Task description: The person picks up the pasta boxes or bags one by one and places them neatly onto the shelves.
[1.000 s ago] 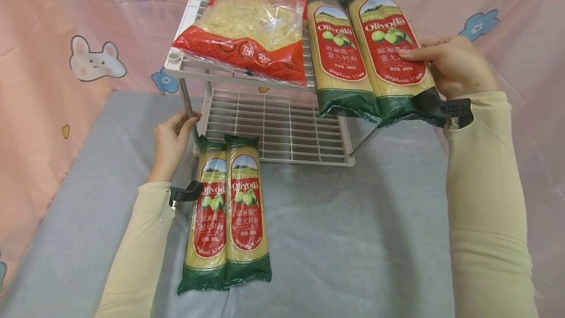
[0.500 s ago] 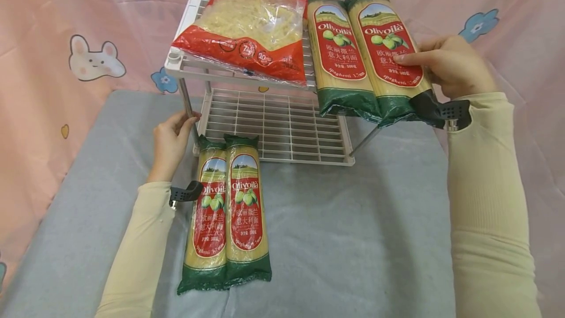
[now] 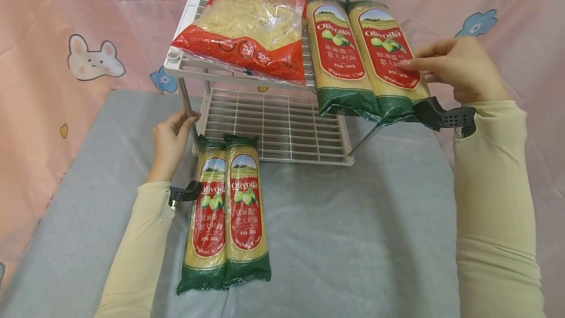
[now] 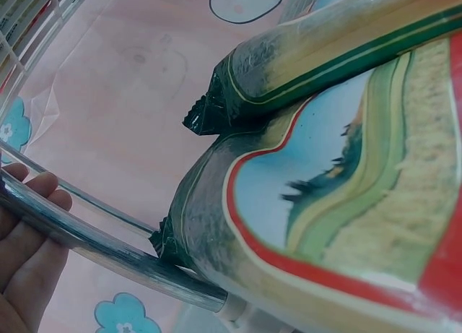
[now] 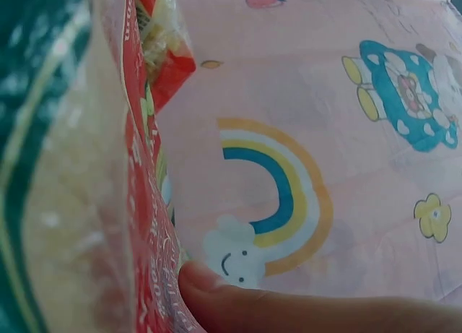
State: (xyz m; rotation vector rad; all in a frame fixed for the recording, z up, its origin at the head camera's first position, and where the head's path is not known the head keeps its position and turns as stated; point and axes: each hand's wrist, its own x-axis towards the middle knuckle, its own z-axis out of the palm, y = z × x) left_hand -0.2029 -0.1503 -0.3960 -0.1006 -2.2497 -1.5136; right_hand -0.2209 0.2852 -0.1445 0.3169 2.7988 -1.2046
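In the head view, my left hand point(image 3: 169, 144) grips the front left metal post point(image 3: 184, 97) of a white two-tier wire rack point(image 3: 174, 63); the left wrist view shows fingers point(image 4: 40, 225) behind that post. My right hand point(image 3: 463, 70) holds the right edge of a spaghetti pack point(image 3: 388, 58) on the rack's upper tier, thumb on the label and other fingers partly hidden at its side. Against its left side lies another spaghetti pack point(image 3: 340, 53). Both packs' green ends jut past the tier's front edge. In the right wrist view, the thumb point(image 5: 238, 304) touches the wrapper.
A red and clear bag of pale dry noodles point(image 3: 251, 23) lies on the upper tier's left. Two more spaghetti packs, a left one point(image 3: 209, 215) and a right one point(image 3: 247, 210), lie on the grey cloth point(image 3: 335, 239) before the rack. A pink printed curtain point(image 3: 141, 23) hangs behind.
The held spaghetti pack's far end has come down, and the pack now sits lower beside its neighbour. My right hand has shifted slightly right. My left hand stays on the post.
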